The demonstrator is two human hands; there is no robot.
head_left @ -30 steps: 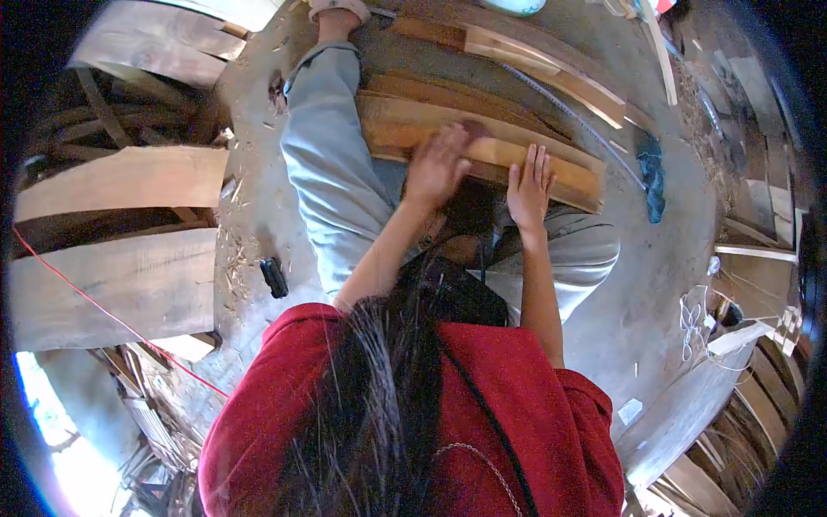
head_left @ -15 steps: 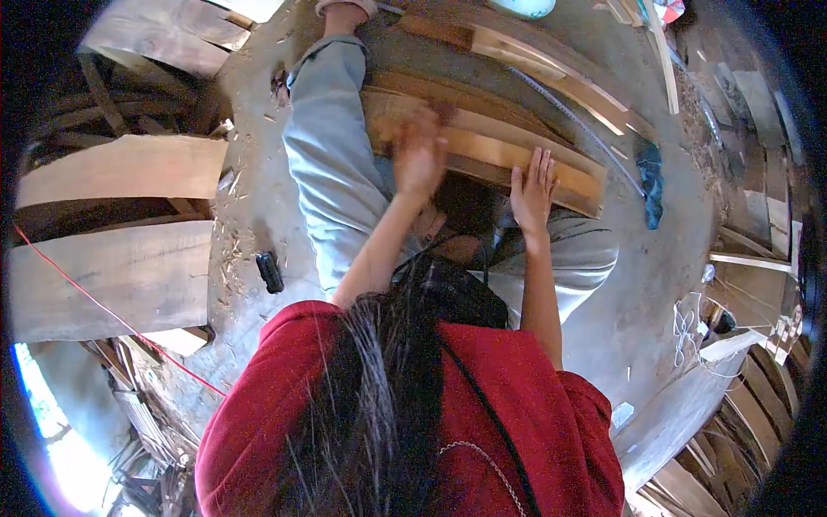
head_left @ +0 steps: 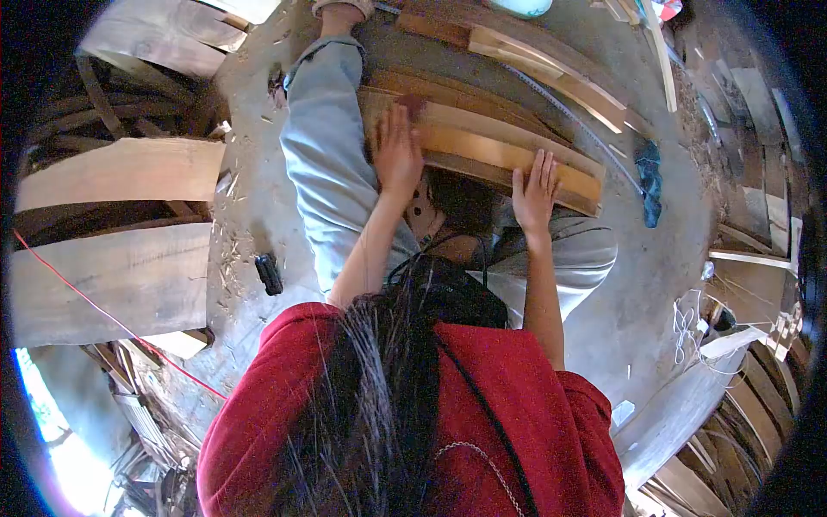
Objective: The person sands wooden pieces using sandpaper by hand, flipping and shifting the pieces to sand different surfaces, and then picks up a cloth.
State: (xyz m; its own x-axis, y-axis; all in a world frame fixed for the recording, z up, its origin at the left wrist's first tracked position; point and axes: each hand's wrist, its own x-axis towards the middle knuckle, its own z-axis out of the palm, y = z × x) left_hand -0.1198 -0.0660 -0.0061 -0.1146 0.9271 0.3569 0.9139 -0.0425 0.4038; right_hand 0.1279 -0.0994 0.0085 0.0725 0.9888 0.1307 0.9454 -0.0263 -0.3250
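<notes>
A long wooden plank (head_left: 482,148) lies across in front of my body, over my bent legs. My left hand (head_left: 398,159) is pressed on its left part, with a small dark red piece that looks like sandpaper (head_left: 413,105) showing at the fingertips. How the fingers hold this piece is partly hidden. Toward the plank's right end rests my right hand (head_left: 536,194), fingers stretched out flat on the wood and thumb apart near the close edge.
Beyond the plank lie more wooden strips (head_left: 551,73) and a long metal ruler-like strip (head_left: 573,125). A dark blue crumpled thing (head_left: 649,185) is on the floor at right. At left are a black object (head_left: 269,274), large boards (head_left: 112,280) and a red cord (head_left: 112,319).
My left hand has slid left along the plank, and the dark red piece moved with it. The right hand stays in place on the plank.
</notes>
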